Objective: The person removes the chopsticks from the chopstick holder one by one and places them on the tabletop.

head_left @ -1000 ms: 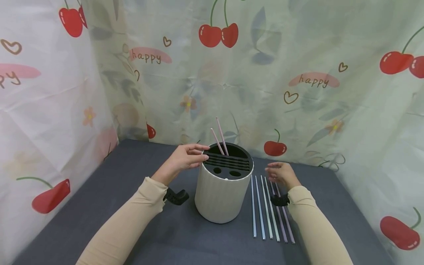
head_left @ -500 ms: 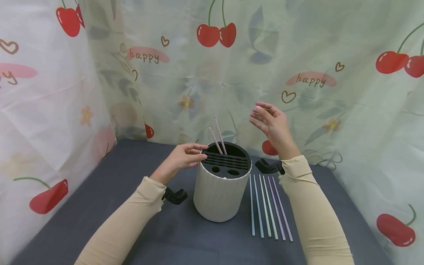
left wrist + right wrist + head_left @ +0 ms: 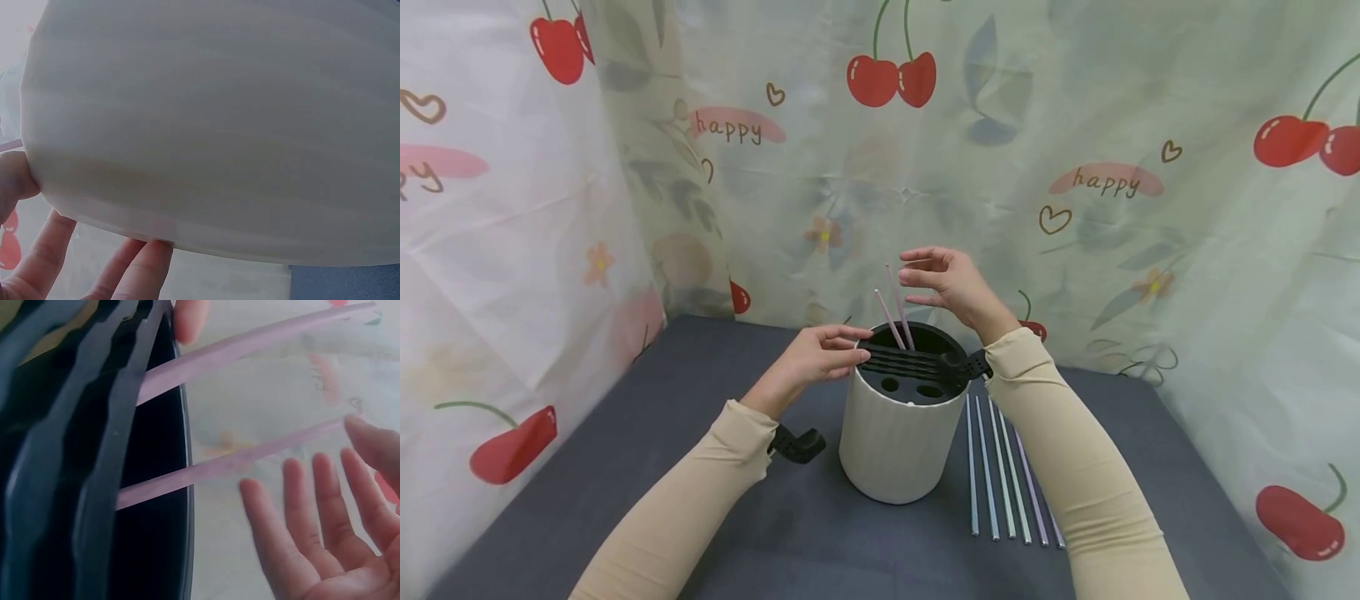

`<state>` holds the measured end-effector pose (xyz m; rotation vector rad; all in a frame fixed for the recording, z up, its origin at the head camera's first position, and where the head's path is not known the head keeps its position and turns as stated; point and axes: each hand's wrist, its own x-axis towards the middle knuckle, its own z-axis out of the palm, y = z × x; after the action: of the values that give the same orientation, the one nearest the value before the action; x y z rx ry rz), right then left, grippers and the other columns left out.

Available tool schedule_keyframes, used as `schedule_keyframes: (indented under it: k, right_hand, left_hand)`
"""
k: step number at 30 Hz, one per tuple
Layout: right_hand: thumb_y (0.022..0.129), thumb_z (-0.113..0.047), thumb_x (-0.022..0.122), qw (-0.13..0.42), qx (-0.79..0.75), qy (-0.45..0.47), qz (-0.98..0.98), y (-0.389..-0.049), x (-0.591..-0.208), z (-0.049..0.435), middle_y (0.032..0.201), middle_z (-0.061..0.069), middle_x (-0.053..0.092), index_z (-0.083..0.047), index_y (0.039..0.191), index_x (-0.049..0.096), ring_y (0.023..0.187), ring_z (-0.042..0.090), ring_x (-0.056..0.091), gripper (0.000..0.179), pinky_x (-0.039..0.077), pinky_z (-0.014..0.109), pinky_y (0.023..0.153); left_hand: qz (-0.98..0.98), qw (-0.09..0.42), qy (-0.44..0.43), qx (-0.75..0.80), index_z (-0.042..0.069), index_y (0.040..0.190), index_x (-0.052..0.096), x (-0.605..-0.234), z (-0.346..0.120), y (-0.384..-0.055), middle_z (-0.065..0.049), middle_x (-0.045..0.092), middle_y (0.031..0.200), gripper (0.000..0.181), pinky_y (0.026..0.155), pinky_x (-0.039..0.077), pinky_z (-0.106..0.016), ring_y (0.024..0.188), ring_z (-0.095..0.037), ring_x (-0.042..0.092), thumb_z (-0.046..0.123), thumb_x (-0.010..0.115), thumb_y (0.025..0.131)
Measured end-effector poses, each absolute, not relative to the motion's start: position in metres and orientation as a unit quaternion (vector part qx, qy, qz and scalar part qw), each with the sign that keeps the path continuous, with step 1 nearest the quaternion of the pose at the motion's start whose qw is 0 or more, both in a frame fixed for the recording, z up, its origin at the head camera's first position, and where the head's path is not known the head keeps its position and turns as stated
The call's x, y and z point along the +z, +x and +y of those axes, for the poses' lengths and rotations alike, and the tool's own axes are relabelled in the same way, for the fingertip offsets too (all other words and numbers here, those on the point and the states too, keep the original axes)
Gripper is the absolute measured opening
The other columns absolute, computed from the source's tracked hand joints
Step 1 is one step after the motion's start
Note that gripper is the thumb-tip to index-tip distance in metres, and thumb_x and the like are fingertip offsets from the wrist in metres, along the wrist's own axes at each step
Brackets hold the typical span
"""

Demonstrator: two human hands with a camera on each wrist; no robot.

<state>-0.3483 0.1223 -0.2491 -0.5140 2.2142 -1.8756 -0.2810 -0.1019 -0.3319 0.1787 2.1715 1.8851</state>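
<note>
A white utensil holder (image 3: 891, 450) with a black slotted top stands on the table. Two pink chopsticks (image 3: 889, 319) lean upright from its large rear opening. My left hand (image 3: 811, 360) rests on the left rim, its fairly straight fingers touching the holder's wall in the left wrist view. Above the opening is my right hand (image 3: 951, 287), thumb and fingers spread around the tops of the pink chopsticks. In the right wrist view its thumb (image 3: 375, 444) overlaps the tip of one pink chopstick (image 3: 250, 456), and the fingers are apart with nothing gripped.
Several blue, pale green and purple chopsticks (image 3: 988, 467) lie side by side on the dark table (image 3: 820, 542), right of the holder; my right forearm covers part of the purple ones. A cherry-printed curtain (image 3: 820, 167) hangs close behind the table and at both sides.
My right hand has risen from above the loose chopsticks, then swung left to the tops of the pink ones. My left hand stays at the rim.
</note>
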Motion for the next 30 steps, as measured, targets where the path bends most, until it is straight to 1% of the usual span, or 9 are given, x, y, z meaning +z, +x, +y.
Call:
schedule_keyframes:
  k: [4,8,13,18,21,23,24,27,30]
  right_hand:
    - [0.094,-0.008,0.062,0.142,-0.594,-0.169,0.774,-0.349,-0.252,0.12,0.131,0.019,0.054,-0.001,0.13,0.055,0.12,0.036,0.055,0.037,0.051,0.047,0.094]
    - [0.094,-0.004,0.061,0.172,-0.572,-0.149,0.788,-0.348,-0.253,0.119,0.13,0.022,0.053,0.002,0.132,0.053,0.116,0.035,0.058,0.039,0.051,0.047,0.094]
    - [0.093,-0.002,0.062,0.181,-0.562,-0.132,0.796,-0.348,-0.254,0.118,0.125,0.018,0.056,0.003,0.133,0.052,0.113,0.032,0.06,0.042,0.052,0.044,0.093]
    - [0.093,-0.002,0.063,0.181,-0.556,-0.137,0.799,-0.35,-0.254,0.118,0.129,0.019,0.056,0.002,0.129,0.055,0.109,0.028,0.062,0.037,0.052,0.044,0.095]
    - [0.092,-0.002,0.063,0.157,-0.567,-0.154,0.794,-0.35,-0.254,0.122,0.124,0.015,0.058,0.0,0.124,0.058,0.104,0.023,0.063,0.032,0.053,0.043,0.093]
    - [0.092,-0.003,0.064,0.128,-0.592,-0.164,0.778,-0.349,-0.252,0.127,0.12,0.012,0.06,-0.004,0.119,0.061,0.101,0.022,0.064,0.027,0.055,0.04,0.09]
    - [0.092,-0.002,0.064,0.113,-0.614,-0.17,0.762,-0.347,-0.249,0.131,0.117,0.01,0.06,-0.005,0.116,0.063,0.097,0.019,0.064,0.024,0.056,0.039,0.087]
    - [0.09,0.0,0.065,0.057,-0.694,-0.184,0.694,-0.34,-0.237,0.144,0.106,0.005,0.062,-0.009,0.108,0.068,0.091,0.016,0.064,0.021,0.059,0.035,0.08]
    - [0.087,0.005,0.067,-0.029,-0.782,-0.197,0.591,-0.332,-0.219,0.164,0.1,0.004,0.063,-0.009,0.103,0.07,0.086,0.016,0.065,0.022,0.06,0.034,0.075]
  left_hand:
    - [0.748,0.128,0.067,0.648,0.02,0.131,0.062,-0.332,-0.102,-0.281,-0.013,0.049,0.14,0.043,0.099,0.049,-0.041,0.125,-0.027,0.054,0.023,0.072,0.089]
    - [0.748,0.127,0.069,0.648,0.02,0.131,0.062,-0.333,-0.102,-0.281,-0.013,0.049,0.141,0.043,0.1,0.049,-0.041,0.126,-0.027,0.053,0.023,0.072,0.089]
    - [0.749,0.125,0.069,0.647,0.019,0.131,0.062,-0.333,-0.102,-0.28,-0.013,0.049,0.141,0.044,0.1,0.049,-0.041,0.128,-0.028,0.051,0.023,0.072,0.089]
    - [0.749,0.124,0.066,0.647,0.02,0.131,0.062,-0.333,-0.102,-0.281,-0.013,0.049,0.141,0.043,0.1,0.049,-0.041,0.127,-0.028,0.052,0.023,0.072,0.089]
    - [0.749,0.124,0.065,0.647,0.02,0.131,0.062,-0.332,-0.102,-0.281,-0.013,0.05,0.14,0.043,0.099,0.05,-0.04,0.125,-0.027,0.053,0.023,0.072,0.089]
    - [0.749,0.123,0.064,0.647,0.02,0.131,0.062,-0.332,-0.102,-0.28,-0.013,0.05,0.14,0.044,0.098,0.05,-0.04,0.124,-0.027,0.054,0.023,0.072,0.089]
    - [0.749,0.123,0.063,0.648,0.02,0.131,0.062,-0.332,-0.102,-0.28,-0.013,0.05,0.14,0.043,0.098,0.05,-0.04,0.124,-0.027,0.054,0.022,0.072,0.089]
    - [0.748,0.124,0.062,0.649,0.02,0.131,0.062,-0.332,-0.102,-0.28,-0.013,0.049,0.14,0.043,0.099,0.05,-0.041,0.124,-0.027,0.054,0.02,0.072,0.089]
    - [0.747,0.124,0.062,0.65,0.019,0.131,0.063,-0.331,-0.102,-0.28,-0.014,0.048,0.141,0.043,0.1,0.049,-0.042,0.125,-0.027,0.053,0.019,0.072,0.089]
